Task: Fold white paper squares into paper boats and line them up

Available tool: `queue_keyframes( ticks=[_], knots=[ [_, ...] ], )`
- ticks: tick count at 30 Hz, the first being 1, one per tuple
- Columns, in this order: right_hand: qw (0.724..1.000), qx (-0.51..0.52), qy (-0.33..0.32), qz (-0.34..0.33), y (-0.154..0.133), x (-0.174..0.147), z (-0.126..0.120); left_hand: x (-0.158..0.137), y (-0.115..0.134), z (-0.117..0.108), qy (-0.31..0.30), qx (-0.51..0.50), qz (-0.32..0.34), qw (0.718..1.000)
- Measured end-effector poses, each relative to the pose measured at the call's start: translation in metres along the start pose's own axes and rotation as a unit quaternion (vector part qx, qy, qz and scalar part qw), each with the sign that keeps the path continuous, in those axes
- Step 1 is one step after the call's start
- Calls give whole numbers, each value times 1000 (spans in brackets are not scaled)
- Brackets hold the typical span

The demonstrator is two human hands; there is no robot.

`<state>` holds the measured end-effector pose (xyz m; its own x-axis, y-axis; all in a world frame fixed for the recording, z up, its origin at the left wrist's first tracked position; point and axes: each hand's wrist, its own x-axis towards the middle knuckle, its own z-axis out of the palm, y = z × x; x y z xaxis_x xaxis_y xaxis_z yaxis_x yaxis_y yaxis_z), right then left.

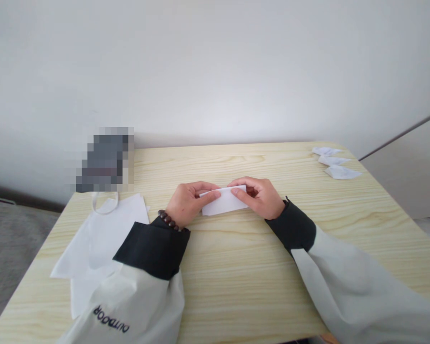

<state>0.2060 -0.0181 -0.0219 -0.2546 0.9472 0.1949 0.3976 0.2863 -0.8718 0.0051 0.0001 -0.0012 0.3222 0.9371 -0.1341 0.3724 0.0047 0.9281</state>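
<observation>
At near left, loose white sheets [111,234] lie overlapping on the wood-grain table [236,277], beside your left sleeve [146,296]. Mid-table, your left hand [186,203] and right hand [263,197] pinch the folded white paper [224,202] by its left and right parts, thumbs on the near face, fingers closed behind. Far left sits a dark pixelated object [103,153]; far right, three small folded papers [334,160] lie in a row before the pale wall [215,71].

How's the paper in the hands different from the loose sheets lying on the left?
The folded paper is a small, narrow strip, while the loose sheets look much bigger. The left hand and right hand hold the folded paper; the loose sheets lie on the table, overlapping each other. Both look white.
</observation>
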Motion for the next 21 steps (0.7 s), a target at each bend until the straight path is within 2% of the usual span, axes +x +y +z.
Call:
queue_keyframes(
  ticks=[12, 17, 21],
  knots=[
    [1000, -2, 1, -2, -1, 0, 0, 0, -1, 0, 2, -21, -6, 1000],
    [999, -39, 12, -26, -4, 0, -1, 1, 0, 1, 11, -19, 18, 1000],
    [997, -58, 13, -50, -6, 0, -2, 0, 2, 2, 2, -31, -2, 1000]
  ],
)
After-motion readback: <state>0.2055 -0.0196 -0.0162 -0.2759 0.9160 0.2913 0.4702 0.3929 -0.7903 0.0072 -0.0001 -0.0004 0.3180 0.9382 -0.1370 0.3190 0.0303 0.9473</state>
